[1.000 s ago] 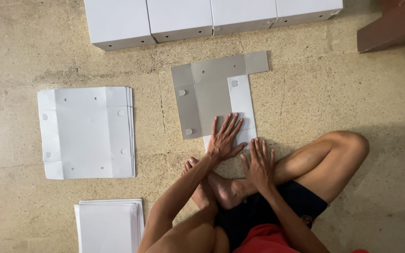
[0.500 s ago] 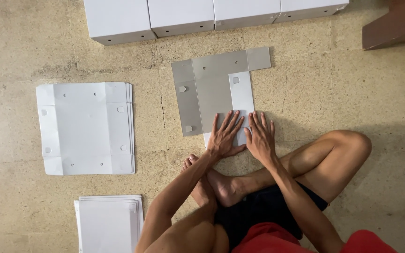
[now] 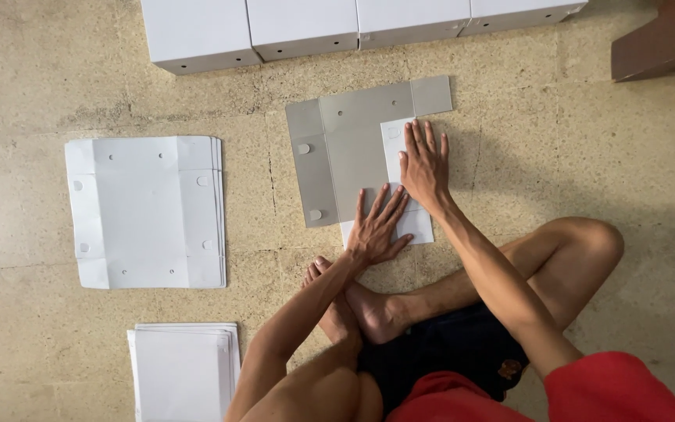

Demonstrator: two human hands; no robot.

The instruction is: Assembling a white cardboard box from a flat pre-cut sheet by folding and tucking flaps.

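Two flat hands (image 3: pixel 400 199) on grey cardboard (image 3: pixel 353 144)

White boxes (image 3: pixel 306 27) in row at top; flat white carton blanks (image 3: pixel 146 211) stacked left; grey blank (image 3: pixel 349 152) centre.

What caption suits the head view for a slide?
Seated person presses left hand and right hand flat on a folded white flap of a grey cardboard box blank on the speckled floor.

Grey cardboard blank (image 3: pixel 353 148) with a white folded flap (image 3: pixel 400 156); white flat blanks (image 3: pixel 146 211) and white boxes (image 3: pixel 298 27); speckled beige floor (image 3: pixel 556 156); red shirt (image 3: pixel 611 391).
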